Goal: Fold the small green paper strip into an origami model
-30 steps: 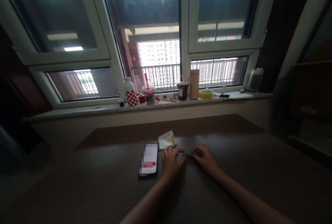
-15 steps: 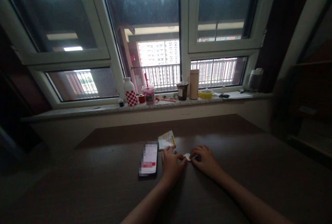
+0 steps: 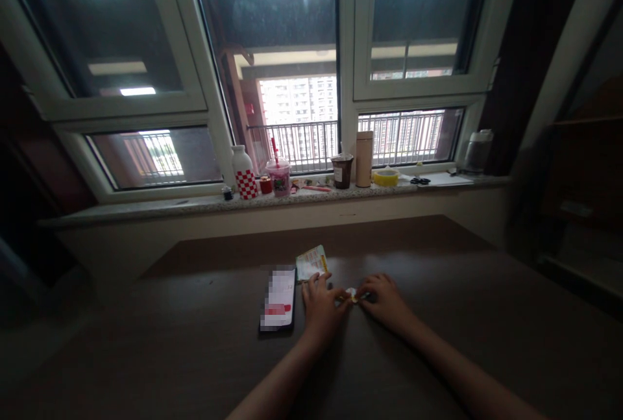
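Note:
Between my two hands, just above or on the dark table [image 3: 195, 342], is a small whitish piece with a yellow spot [image 3: 353, 294]; it is too small to name. My left hand [image 3: 324, 306] pinches its left side between thumb and forefinger, the other fingers reaching toward a printed packet [image 3: 311, 263]. From the right, my right hand [image 3: 384, 296] pinches the same piece, its fingers curled. A phone [image 3: 280, 298] with a lit, partly blurred screen lies left of my left hand.
On the windowsill [image 3: 195, 208] behind the table stand a red-checked bottle [image 3: 244, 176], a pink drink cup [image 3: 279, 176], a dark cup [image 3: 342, 172], a tan flask [image 3: 364, 159], yellow tape [image 3: 386, 178], scissors [image 3: 420, 181] and a jar [image 3: 478, 150].
The small whitish piece has turned slightly between my fingertips, and a yellow spot on it shows more. My left fingers have shifted a little; my arms have hardly moved.

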The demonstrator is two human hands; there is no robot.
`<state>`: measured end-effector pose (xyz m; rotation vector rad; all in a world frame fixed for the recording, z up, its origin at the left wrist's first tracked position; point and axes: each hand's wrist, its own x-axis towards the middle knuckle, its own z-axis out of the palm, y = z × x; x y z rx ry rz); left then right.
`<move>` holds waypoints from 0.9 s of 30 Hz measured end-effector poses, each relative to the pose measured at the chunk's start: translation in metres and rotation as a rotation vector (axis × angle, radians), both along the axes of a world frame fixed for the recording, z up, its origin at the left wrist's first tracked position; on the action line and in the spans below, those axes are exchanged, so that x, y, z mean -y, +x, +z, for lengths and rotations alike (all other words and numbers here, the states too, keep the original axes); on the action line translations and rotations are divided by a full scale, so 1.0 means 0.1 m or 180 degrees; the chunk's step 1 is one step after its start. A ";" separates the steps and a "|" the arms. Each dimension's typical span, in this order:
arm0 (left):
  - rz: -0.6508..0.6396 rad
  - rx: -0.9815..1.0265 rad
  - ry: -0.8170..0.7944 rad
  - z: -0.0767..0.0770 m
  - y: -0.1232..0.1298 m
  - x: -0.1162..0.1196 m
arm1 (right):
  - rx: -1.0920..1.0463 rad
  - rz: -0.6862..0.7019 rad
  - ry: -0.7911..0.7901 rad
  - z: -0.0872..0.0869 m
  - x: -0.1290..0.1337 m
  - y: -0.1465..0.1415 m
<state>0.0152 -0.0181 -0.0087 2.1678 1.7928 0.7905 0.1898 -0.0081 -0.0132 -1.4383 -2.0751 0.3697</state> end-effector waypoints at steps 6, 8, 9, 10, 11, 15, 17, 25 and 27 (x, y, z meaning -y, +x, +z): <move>0.0054 -0.0094 -0.0026 -0.03 0.02 -0.01 | 0.0123 -0.0045 0.0000 0.02 0.02 -0.02; 0.0067 -0.0076 -0.0083 -0.03 0.02 -0.01 | 0.0132 -0.0045 -0.0002 0.03 0.03 -0.02; 0.0076 -0.0058 -0.0106 -0.03 0.02 -0.01 | 0.0126 -0.0040 0.0002 0.03 0.04 -0.02; 0.0085 -0.0041 -0.0116 -0.03 0.02 -0.01 | 0.0112 -0.0044 0.0005 0.03 0.04 -0.02; 0.0093 -0.0031 -0.0114 -0.02 0.02 -0.01 | 0.0096 -0.0059 -0.0002 0.02 0.04 -0.03; 0.0137 -0.0024 -0.0097 -0.01 0.02 -0.01 | 0.0082 -0.0112 -0.0061 -0.02 0.03 -0.05; 0.0159 -0.0025 -0.0157 0.00 0.02 -0.01 | 0.0112 -0.0110 -0.0076 -0.05 0.02 -0.05; 0.0192 -0.0131 -0.0204 -0.03 0.03 -0.02 | 0.0100 -0.0196 -0.0056 -0.04 0.02 -0.08; 0.0207 -0.0144 -0.0193 -0.04 0.03 -0.03 | 0.0063 -0.0278 -0.0064 -0.03 0.03 -0.10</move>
